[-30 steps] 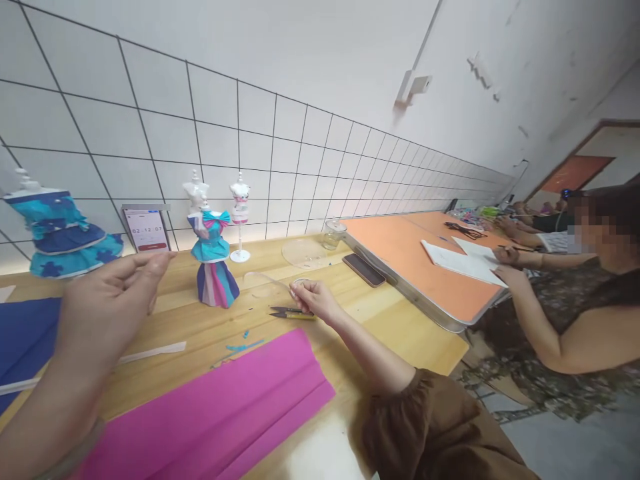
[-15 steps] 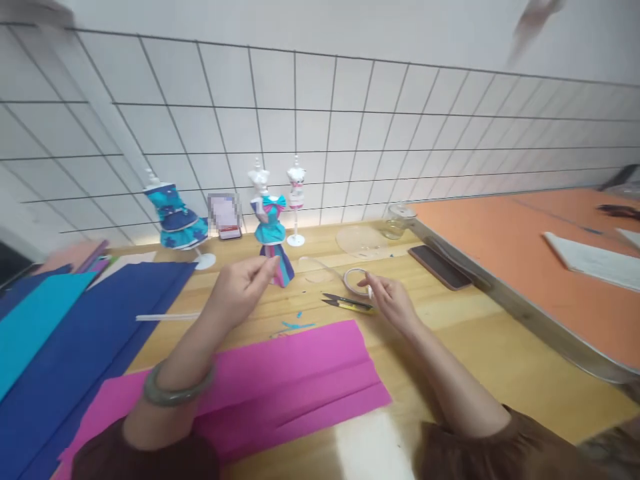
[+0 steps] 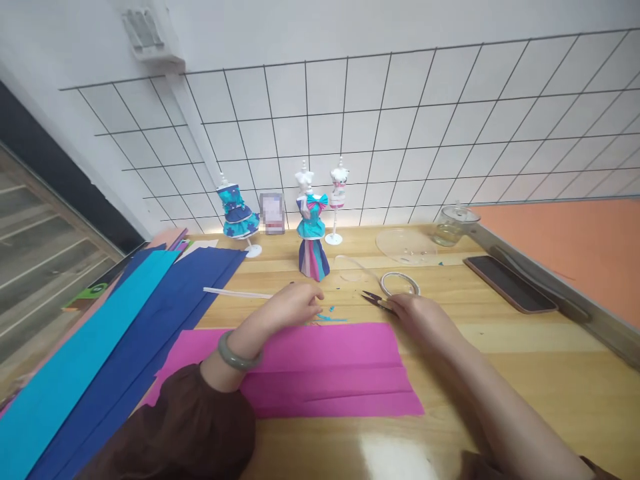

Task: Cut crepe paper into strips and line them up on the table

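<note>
My left hand [image 3: 293,305], fingers bent, hovers over the top edge of a magenta sheet [image 3: 335,380]; whether it holds anything is hidden. Small blue scraps [image 3: 331,318] lie beside its fingertips. My right hand [image 3: 417,313] has its fingers closed on the handle end of dark-tipped snips [image 3: 374,299], whose blades point left. Just behind the snips lies a roll of white tape [image 3: 401,275]. A small mannequin in a turquoise and striped dress [image 3: 311,228] stands beyond my left hand.
Blue sheets [image 3: 150,327] and a turquoise strip [image 3: 95,340] cover the left side. Another dressed mannequin [image 3: 238,213], a clear dish [image 3: 400,245], a glass jar [image 3: 453,227] and a phone [image 3: 510,283] stand or lie farther back. A white strip [image 3: 237,293] lies left.
My left hand has come down nearer the magenta sheet. My right hand has moved from the tape roll onto the snips. The view has turned to the left.
</note>
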{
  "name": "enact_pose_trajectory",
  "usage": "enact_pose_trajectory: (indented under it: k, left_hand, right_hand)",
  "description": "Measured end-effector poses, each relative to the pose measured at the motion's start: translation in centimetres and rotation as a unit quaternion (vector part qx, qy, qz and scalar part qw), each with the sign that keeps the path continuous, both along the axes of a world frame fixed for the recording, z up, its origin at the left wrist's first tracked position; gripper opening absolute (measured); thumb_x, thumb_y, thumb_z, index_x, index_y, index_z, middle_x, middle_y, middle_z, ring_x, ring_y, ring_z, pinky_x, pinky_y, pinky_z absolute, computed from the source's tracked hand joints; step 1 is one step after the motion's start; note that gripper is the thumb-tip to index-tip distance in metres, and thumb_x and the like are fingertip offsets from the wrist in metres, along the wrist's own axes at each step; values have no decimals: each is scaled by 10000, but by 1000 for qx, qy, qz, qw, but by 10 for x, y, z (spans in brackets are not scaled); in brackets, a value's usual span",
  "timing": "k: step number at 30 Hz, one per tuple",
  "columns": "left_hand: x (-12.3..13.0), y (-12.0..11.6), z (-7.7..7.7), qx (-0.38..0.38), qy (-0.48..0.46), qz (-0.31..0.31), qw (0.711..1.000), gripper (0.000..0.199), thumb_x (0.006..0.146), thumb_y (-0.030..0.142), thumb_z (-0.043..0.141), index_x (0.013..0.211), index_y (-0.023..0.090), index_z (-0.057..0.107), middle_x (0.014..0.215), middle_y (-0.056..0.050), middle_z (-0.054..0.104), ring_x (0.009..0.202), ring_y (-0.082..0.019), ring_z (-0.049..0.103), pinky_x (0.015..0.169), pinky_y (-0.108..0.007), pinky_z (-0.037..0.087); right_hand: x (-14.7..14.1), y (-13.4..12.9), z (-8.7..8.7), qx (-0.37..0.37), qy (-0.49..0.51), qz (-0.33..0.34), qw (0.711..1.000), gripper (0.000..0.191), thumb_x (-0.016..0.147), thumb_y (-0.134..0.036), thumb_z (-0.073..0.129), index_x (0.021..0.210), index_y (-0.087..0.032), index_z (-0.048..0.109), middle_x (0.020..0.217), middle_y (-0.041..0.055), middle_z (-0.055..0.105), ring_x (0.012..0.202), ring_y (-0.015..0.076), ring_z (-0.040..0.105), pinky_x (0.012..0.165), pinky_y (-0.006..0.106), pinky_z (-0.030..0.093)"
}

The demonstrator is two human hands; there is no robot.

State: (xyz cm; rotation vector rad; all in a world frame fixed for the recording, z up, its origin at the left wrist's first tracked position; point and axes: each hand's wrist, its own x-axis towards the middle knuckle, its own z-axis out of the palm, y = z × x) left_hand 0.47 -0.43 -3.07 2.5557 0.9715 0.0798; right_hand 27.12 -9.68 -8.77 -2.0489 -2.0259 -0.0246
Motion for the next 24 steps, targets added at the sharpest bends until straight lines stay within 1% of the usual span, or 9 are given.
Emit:
enact_pose_trajectory:
  k: [2,6,8,10,12,15,19,21,24]
  left_hand:
    - [2,-2,-14,50,55,-17,997,139,760,258,519,757,166,623,686,-30,610,665,-159,563,582,-242,366]
    - [6,-2,-38,85,63,-25,994,122,765,209,507,816,166,609,850,-64,635,830,-193,577,706,-267,395]
    - [7,-2,-45,95,62,-29,993,159,790,156,443,796,163,602,838,-68,632,822,-189,577,723,-276,396]
    - [7,-1,-48,102,62,-41,992,200,811,141,405,758,163,596,802,-65,627,789,-182,577,716,-278,397]
    - [7,1,-46,106,58,-48,991,192,827,175,413,758,163,592,790,-63,623,768,-181,575,705,-278,400]
    - [10,5,-38,117,43,-34,992,200,847,221,407,793,160,590,809,-69,620,767,-183,573,694,-278,399]
    - [22,11,-27,134,13,-3,991,241,872,232,354,876,163,585,902,-79,615,826,-185,564,711,-276,391]
    - [28,12,-26,132,10,1,991,232,859,215,367,860,164,594,891,-76,621,820,-183,566,704,-271,390]
    - [35,12,-32,110,22,-13,994,198,817,204,433,758,166,617,786,-62,633,760,-171,575,666,-252,393]
  right_hand:
    - [16,-3,4,-11,8,-47,999,227,849,-280,420,768,-230,626,753,25,658,668,156,597,565,230,365]
    - [59,-6,7,-8,13,-193,981,318,858,-274,345,1012,-199,613,950,99,666,821,230,608,624,284,396]
    - [78,-7,3,-13,16,-248,969,369,857,-250,317,1084,-159,592,987,134,657,864,254,604,651,310,409]
    - [90,-7,-3,-27,22,-279,960,386,852,-236,314,1103,-139,590,986,152,657,874,262,606,670,326,418]
    - [95,-7,-11,-43,27,-294,954,380,847,-236,326,1085,-137,606,970,161,660,859,265,611,672,337,425]
    - [93,-7,-17,-57,33,-303,951,356,842,-257,355,1043,-151,630,950,162,659,836,268,615,654,341,431]
    - [86,-8,-16,-41,24,-297,954,336,830,-270,381,986,-166,659,1004,172,627,916,295,587,693,368,432]
    - [81,-8,-14,-18,15,-290,957,359,827,-275,378,1037,-150,641,1052,188,602,978,317,553,728,393,427]
    - [73,-7,-9,19,9,-258,966,397,835,-334,372,1088,-150,616,1068,179,593,1006,321,527,748,403,422]
